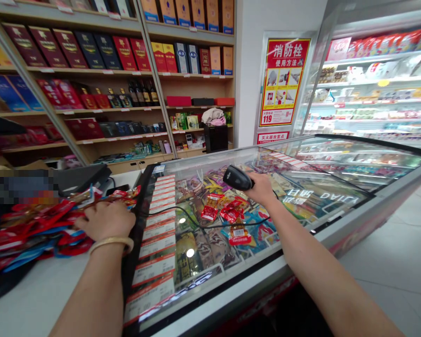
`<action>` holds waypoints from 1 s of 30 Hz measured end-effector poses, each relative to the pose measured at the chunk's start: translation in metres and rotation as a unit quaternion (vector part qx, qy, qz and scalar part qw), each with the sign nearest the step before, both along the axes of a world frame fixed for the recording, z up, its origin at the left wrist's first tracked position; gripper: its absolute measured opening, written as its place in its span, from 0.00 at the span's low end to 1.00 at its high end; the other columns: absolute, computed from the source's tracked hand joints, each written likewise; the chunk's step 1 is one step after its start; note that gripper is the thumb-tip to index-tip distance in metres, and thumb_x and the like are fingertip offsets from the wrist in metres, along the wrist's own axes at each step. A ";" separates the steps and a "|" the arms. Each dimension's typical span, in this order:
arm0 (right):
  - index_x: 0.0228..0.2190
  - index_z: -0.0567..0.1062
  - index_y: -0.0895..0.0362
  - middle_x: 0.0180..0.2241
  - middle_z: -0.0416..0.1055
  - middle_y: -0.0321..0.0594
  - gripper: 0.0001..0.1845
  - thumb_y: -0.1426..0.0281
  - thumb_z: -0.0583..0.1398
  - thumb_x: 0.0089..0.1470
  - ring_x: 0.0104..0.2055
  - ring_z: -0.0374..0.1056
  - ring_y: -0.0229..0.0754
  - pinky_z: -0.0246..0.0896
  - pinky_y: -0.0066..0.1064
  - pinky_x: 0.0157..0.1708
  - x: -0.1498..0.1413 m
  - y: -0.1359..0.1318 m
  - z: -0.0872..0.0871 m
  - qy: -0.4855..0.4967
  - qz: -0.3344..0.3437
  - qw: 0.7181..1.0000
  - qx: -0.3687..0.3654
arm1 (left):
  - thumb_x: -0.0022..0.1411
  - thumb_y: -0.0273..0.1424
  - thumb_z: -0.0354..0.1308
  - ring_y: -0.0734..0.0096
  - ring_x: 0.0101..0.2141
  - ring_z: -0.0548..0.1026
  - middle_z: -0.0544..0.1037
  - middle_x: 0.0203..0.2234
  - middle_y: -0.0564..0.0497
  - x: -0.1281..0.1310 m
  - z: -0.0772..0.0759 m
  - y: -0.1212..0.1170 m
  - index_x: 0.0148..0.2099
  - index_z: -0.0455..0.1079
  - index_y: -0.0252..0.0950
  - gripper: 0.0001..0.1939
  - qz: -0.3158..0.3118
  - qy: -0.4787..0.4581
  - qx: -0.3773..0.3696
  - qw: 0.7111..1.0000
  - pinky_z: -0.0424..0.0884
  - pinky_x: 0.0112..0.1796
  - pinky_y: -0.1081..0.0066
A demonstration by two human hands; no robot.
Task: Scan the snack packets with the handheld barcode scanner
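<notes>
My right hand [261, 188] is wrapped round a black handheld barcode scanner [237, 178], whose head points left above the glass freezer lid [210, 276]. Beneath it, several small red snack packets [232, 211] lie on the glass. The nearest packet [239, 235] shows a white barcode label. A thin black cable [214, 227] loops over the lid. My left hand [108, 220], with a bangle at the wrist, rests palm down on a heap of red and blue snack packets [38, 229] on the white counter [52, 290]. Its fingers are spread over the heap, and the fingertips are partly lost among the packets.
White and orange price labels [157, 238] line the freezer's left end. Shelves of boxes and bottles [115, 96] stand behind. A red and yellow notice [284, 82] hangs on the wall, with a lit refrigerated display [375, 93] at right. Dark equipment [80, 177] sits on the counter.
</notes>
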State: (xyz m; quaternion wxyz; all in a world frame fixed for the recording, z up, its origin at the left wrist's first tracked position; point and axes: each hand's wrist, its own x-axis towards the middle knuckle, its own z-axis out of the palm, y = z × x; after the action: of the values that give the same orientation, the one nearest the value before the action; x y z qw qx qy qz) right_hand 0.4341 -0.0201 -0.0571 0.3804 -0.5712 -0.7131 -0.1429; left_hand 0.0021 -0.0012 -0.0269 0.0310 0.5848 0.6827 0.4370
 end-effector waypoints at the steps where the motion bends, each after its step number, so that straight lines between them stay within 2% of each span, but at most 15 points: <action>1: 0.38 0.81 0.55 0.35 0.81 0.45 0.15 0.64 0.65 0.46 0.39 0.76 0.51 0.64 0.35 0.40 -0.001 0.000 0.000 -0.002 -0.004 1.000 -0.005 | 0.39 0.31 0.63 0.23 0.59 0.48 0.69 0.33 0.43 -0.004 -0.003 0.002 0.23 0.49 0.38 0.21 0.022 0.020 0.012 0.999 0.36 0.52 0.27; 3: 0.39 0.81 0.54 0.35 0.81 0.44 0.16 0.64 0.65 0.47 0.39 0.76 0.51 0.64 0.35 0.40 -0.002 0.000 -0.001 -0.003 -0.013 1.000 -0.009 | 0.39 0.33 0.63 0.26 0.56 0.55 0.68 0.30 0.45 -0.008 -0.009 0.005 0.24 0.47 0.38 0.23 0.079 0.081 0.045 0.993 0.43 0.51 0.28; 6: 0.41 0.81 0.54 0.36 0.81 0.44 0.18 0.64 0.66 0.47 0.39 0.76 0.51 0.64 0.36 0.41 -0.003 0.000 -0.002 -0.003 -0.016 1.000 -0.007 | 0.44 0.35 0.62 0.29 0.53 0.60 0.67 0.27 0.46 -0.006 -0.012 0.004 0.24 0.49 0.38 0.21 0.091 0.107 0.050 0.989 0.48 0.50 0.29; 10: 0.42 0.81 0.55 0.36 0.81 0.44 0.19 0.63 0.66 0.47 0.40 0.76 0.51 0.64 0.36 0.41 -0.003 0.002 -0.004 0.001 -0.010 1.000 -0.006 | 0.48 0.36 0.61 0.32 0.49 0.65 0.67 0.26 0.46 0.006 0.001 -0.003 0.24 0.56 0.39 0.15 0.096 0.110 0.062 0.987 0.51 0.50 0.31; 12: 0.42 0.81 0.55 0.37 0.81 0.44 0.19 0.63 0.66 0.47 0.40 0.76 0.51 0.64 0.36 0.42 -0.003 0.002 -0.004 0.008 -0.006 1.000 -0.002 | 0.49 0.38 0.62 0.39 0.45 0.68 0.67 0.25 0.47 0.016 0.010 -0.005 0.25 0.61 0.40 0.13 0.068 0.052 0.080 0.993 0.57 0.51 0.37; 14: 0.41 0.80 0.56 0.37 0.81 0.44 0.18 0.63 0.66 0.48 0.40 0.76 0.50 0.64 0.36 0.41 -0.004 0.002 -0.004 0.013 0.001 1.000 0.004 | 0.49 0.40 0.63 0.50 0.39 0.70 0.68 0.26 0.49 0.029 0.015 -0.004 0.28 0.63 0.41 0.13 0.017 -0.099 0.097 0.990 0.65 0.47 0.48; 16: 0.40 0.80 0.56 0.37 0.81 0.44 0.17 0.62 0.66 0.48 0.39 0.76 0.49 0.63 0.35 0.41 -0.004 0.002 -0.004 0.016 0.010 1.000 0.011 | 0.47 0.40 0.63 0.61 0.31 0.69 0.69 0.25 0.52 0.042 0.016 -0.001 0.30 0.63 0.41 0.14 -0.035 -0.264 0.098 0.959 0.69 0.38 0.59; 18: 0.38 0.80 0.56 0.36 0.81 0.45 0.16 0.62 0.66 0.48 0.38 0.75 0.48 0.62 0.35 0.39 -0.005 0.001 -0.002 0.016 0.020 1.000 0.013 | 0.46 0.40 0.62 0.69 0.25 0.66 0.66 0.22 0.56 0.054 0.012 0.002 0.32 0.62 0.41 0.14 -0.079 -0.365 0.078 0.924 0.67 0.29 0.67; 24: 0.30 0.78 0.56 0.28 0.77 0.42 0.10 0.63 0.65 0.47 0.32 0.72 0.46 0.56 0.33 0.35 -0.015 -0.006 0.006 0.000 0.068 0.998 0.014 | 0.38 0.41 0.67 0.77 0.17 0.61 0.60 0.15 0.62 0.078 -0.002 -0.002 0.30 0.64 0.39 0.20 -0.177 -0.461 -0.003 0.870 0.64 0.21 0.73; 27: 0.32 0.78 0.56 0.29 0.77 0.41 0.11 0.63 0.65 0.47 0.34 0.71 0.46 0.55 0.33 0.36 -0.023 -0.010 0.009 -0.012 0.116 0.993 0.008 | 0.34 0.38 0.71 0.77 0.19 0.66 0.66 0.16 0.60 0.087 -0.005 -0.007 0.31 0.66 0.38 0.22 -0.214 -0.498 -0.032 0.840 0.69 0.24 0.72; 30: 0.35 0.78 0.56 0.31 0.77 0.41 0.13 0.62 0.65 0.47 0.35 0.71 0.45 0.54 0.34 0.38 -0.033 -0.014 0.008 -0.031 0.153 0.988 -0.008 | 0.33 0.38 0.74 0.73 0.23 0.72 0.73 0.20 0.56 0.095 -0.007 -0.010 0.29 0.66 0.37 0.22 -0.232 -0.502 -0.045 0.832 0.73 0.30 0.69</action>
State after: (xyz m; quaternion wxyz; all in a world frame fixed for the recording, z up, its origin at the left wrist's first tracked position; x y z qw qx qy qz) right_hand 0.4015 -0.0342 -0.0487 0.3709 -0.4535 -0.8047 -0.0956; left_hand 0.0970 -0.0112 -0.0341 0.4961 0.4244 0.4365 0.6190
